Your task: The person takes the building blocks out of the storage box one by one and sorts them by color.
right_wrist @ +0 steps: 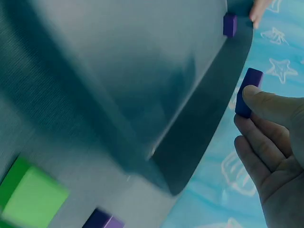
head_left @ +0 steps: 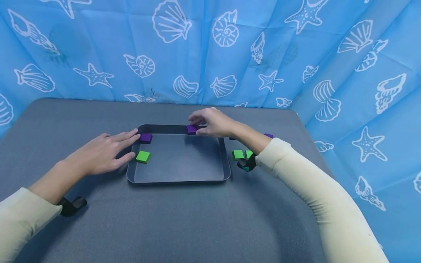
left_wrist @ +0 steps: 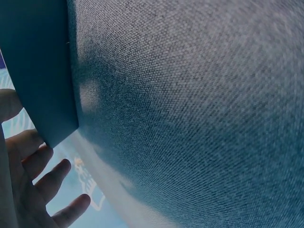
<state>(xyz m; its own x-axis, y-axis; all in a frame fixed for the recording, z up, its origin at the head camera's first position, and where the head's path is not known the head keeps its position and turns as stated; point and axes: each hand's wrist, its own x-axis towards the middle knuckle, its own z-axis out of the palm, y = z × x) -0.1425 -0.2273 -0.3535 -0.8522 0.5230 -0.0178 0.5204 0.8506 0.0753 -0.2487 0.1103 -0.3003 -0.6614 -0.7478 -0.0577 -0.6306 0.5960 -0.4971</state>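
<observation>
My right hand pinches a purple block between thumb and fingers, above the far wall of a dark tray. Seen from the right wrist, that block is clear of the tray's rim. My left hand touches the tray's left rim, its fingers spread and mostly straight. Close to those fingertips, a second purple block lies in the tray's far left corner. Nearer me, a green block lies inside along the left wall. The left wrist view shows the tray's outer side by the left fingers.
Right of the tray, two green blocks lie on the grey table. Another purple block is partly hidden behind the right forearm. A blue curtain with white shell prints hangs behind the table and along its right side.
</observation>
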